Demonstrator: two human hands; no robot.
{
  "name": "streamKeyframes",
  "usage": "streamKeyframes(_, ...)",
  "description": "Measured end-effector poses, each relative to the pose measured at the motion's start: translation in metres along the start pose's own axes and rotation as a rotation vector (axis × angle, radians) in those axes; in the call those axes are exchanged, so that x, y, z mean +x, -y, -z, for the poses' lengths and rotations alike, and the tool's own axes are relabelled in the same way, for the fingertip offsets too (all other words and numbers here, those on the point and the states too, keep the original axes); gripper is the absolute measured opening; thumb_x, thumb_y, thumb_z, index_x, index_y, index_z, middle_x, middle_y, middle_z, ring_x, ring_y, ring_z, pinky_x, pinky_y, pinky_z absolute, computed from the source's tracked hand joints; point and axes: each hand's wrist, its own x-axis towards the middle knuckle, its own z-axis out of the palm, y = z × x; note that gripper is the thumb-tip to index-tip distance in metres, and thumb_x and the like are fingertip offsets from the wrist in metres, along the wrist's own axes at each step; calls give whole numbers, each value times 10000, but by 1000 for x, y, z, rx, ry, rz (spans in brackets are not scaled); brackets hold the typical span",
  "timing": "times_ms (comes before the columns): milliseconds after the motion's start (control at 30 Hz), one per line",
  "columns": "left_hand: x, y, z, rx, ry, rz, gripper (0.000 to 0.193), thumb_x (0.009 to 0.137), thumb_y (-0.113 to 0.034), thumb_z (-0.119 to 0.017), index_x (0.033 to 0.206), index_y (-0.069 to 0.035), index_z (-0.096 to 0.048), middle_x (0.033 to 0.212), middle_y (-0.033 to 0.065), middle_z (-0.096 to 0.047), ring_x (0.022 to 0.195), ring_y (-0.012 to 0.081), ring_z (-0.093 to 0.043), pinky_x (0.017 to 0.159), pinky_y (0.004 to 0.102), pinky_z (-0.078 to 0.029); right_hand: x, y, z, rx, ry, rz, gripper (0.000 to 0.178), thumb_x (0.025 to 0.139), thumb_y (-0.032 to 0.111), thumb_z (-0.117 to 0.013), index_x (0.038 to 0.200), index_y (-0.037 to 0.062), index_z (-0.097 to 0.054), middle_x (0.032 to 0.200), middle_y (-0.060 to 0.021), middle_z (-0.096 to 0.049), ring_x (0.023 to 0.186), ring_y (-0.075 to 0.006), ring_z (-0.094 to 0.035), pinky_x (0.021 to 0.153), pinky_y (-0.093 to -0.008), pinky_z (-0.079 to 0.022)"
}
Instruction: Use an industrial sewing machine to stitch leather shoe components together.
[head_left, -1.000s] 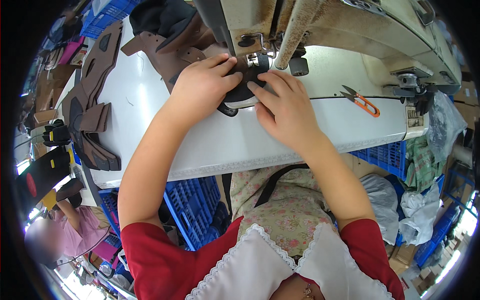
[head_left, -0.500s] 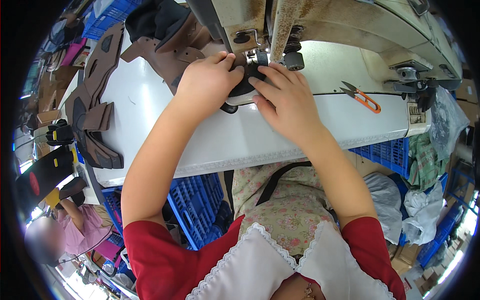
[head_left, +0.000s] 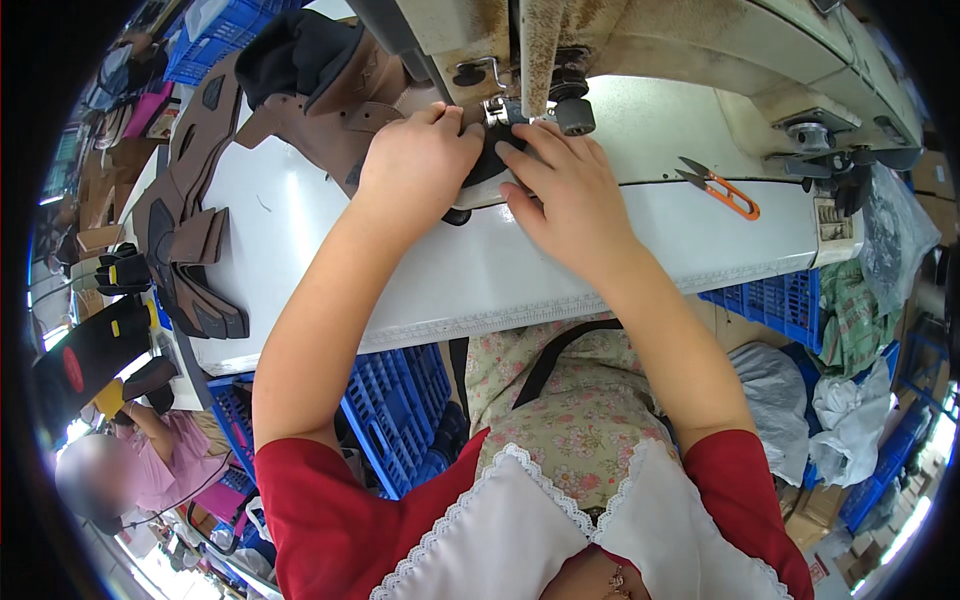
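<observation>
At the sewing machine's needle area, both my hands rest on a brown leather-like shoe upper (head_left: 335,145) with a black section (head_left: 490,160) below the presser foot (head_left: 503,110). My left hand (head_left: 420,165) grips the upper just left of the foot, its fingers bent and its thumb toward the black section. On the right, my right hand (head_left: 570,185) lies with fingers spread, the tips touching the black section's edge. Black cloth (head_left: 300,60) bulges from the upper's far left end. The needle point is hidden behind the foot and my fingers.
The sewing machine's arm (head_left: 700,50) spans the far right. Orange-handled thread snips (head_left: 735,198) lie right of my right hand. Stacked brown cut pieces (head_left: 185,235) line the table's left edge. Blue crates (head_left: 395,415) stand below the table (head_left: 480,270). Another person (head_left: 175,460) sits at lower left.
The upper has shifted slightly left and its left flap has come nearer to me. Both hands keep nearly the same places on it. The view has also moved a little.
</observation>
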Motion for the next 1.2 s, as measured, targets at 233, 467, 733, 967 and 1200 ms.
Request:
streamKeyframes(233,7,-9,2,82,57,49,241,743,-101,-670,977,-51,-697,973,96,-706,957,231,-699,675,338,-586,2,-4,-2,8,-1,-42,381,788,207,-723,1131,48,-669,1189,-122,-642,1232,-305,-535,1083,-481,-374)
streamKeyframes(467,10,-12,5,31,86,98,202,745,-84,-670,946,-64,-674,866,71,-676,863,222,-691,645,341,-583,5,-9,-4,34,2,-68,350,786,201,-730,1097,53,-666,1167,-131,-656,1247,-315,-539,1089,-492,-375)
streamKeyframes(733,-6,2,19,-399,4,211,262,782,-122,-703,1034,-58,-667,1066,111,-687,1058,281,-644,873,392,-537,6,-9,-1,-3,1,-46,388,824,218,-709,1165,42,-658,1256,-127,-628,1155,-340,-571,1031,-457,-395)
streamKeyframes(967,-56,8,58,-218,79,108,487,731,-120,-787,1191,-51,-645,1402,140,-555,1344,356,-468,1073,491,-405,5,-6,0,30,-20,-65,340,805,193,-710,1110,52,-657,1227,-137,-621,1265,-319,-512,1098,-489,-359)
streamKeyframes(1200,-103,24,42,-81,-80,0,602,656,-163,-825,1230,-123,-649,1319,106,-584,1295,319,-497,1063,480,-402,1,-2,-1,57,-16,-67,320,826,157,-676,1118,26,-662,1216,-185,-614,1228,-350,-534,1064,-482,-404)
